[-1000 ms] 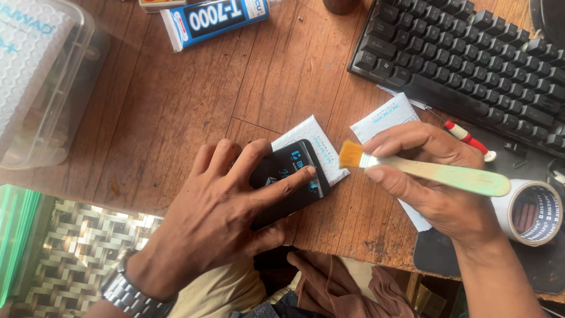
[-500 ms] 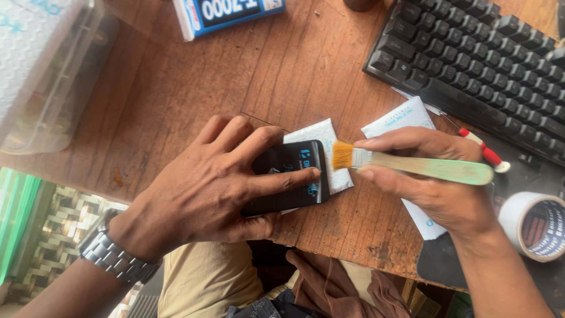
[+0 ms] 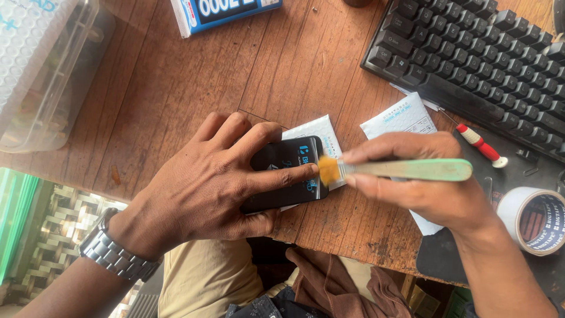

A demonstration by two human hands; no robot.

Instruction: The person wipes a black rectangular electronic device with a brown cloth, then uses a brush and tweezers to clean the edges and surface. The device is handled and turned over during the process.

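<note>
Flat on the counter (image 3: 194, 76) near its front edge lies the phone (image 3: 282, 174), pinned by the left hand (image 3: 206, 188) so it cannot slide. Right hand's (image 3: 424, 188) grip pinches a brush (image 3: 400, 169), bristles touching the phone's edge. Keyboard (image 3: 482, 65) sits beyond.
</note>
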